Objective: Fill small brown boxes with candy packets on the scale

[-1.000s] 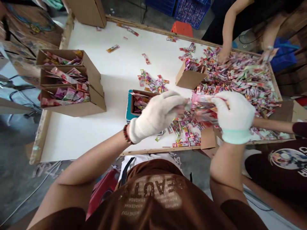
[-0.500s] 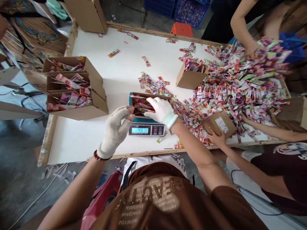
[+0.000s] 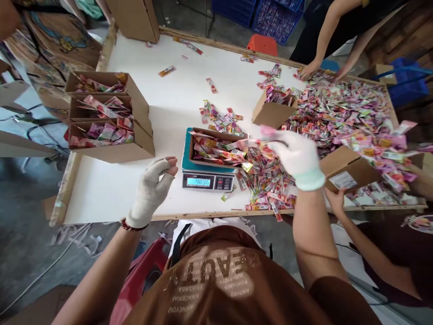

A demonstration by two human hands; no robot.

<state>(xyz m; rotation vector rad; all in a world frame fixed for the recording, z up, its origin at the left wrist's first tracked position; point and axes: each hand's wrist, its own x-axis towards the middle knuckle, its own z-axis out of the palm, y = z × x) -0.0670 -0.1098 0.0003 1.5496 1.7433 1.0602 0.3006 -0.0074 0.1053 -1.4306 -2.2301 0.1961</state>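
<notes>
On the digital scale [image 3: 208, 181] stands a small cardboard box [image 3: 192, 155] filled with colourful stick packets [image 3: 216, 149]. My right hand [image 3: 294, 158], in a white glove with a pale green cuff, is just right of that box, above the loose packets. Its fingers are closed on a few stick packets, smeared by motion. My left hand [image 3: 150, 189] wears a white glove with bare fingertips. Half curled, with thumb and fingers apart, it hovers empty left of the scale. The scale's display is lit and shows digits.
Three filled boxes [image 3: 135, 144] stand in a row at the left. A large heap of packets [image 3: 345, 108] covers the table's right side, with another filled box [image 3: 270, 113] beside it. Co-workers' hands [image 3: 311, 67] reach in at the far side; one at right tips out a carton [image 3: 348, 169].
My right hand has left the box on the scale and moved right, now with packets in it. The display reading has risen. The co-worker's carton at right has been lifted, with packets spilling.
</notes>
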